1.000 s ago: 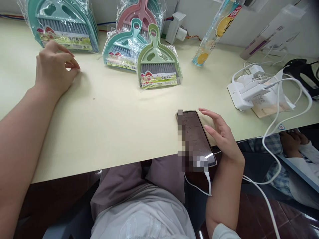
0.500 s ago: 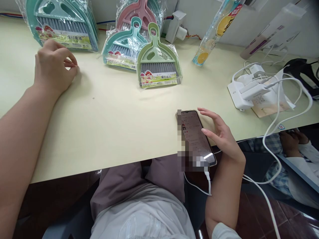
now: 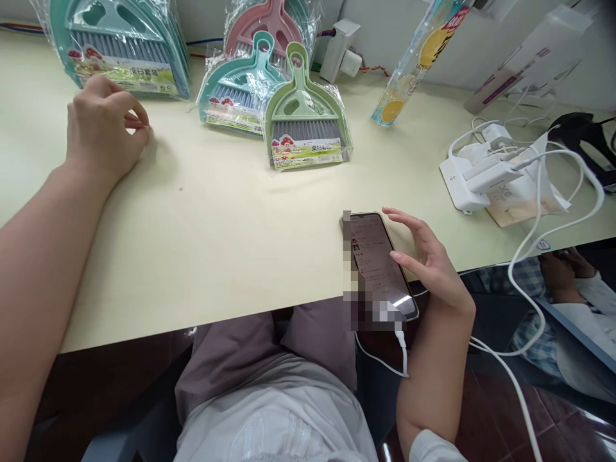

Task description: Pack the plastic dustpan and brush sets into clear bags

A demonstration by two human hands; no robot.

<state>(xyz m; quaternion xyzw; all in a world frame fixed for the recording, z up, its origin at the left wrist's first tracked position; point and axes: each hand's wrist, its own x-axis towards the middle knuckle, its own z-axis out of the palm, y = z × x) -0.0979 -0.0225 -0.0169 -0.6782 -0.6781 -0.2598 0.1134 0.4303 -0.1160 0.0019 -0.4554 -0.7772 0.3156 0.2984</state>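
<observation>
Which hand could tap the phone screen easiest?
Probably the right hand: it hovers right at the phone. The left hand rests far across the table, near a packaged dustpan set.

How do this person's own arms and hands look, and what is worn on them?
Both forearms are bare. The left hand and right hand have no gloves, and no ring, watch or bracelet shows. A pale sleeve edge appears near the right elbow.
</observation>
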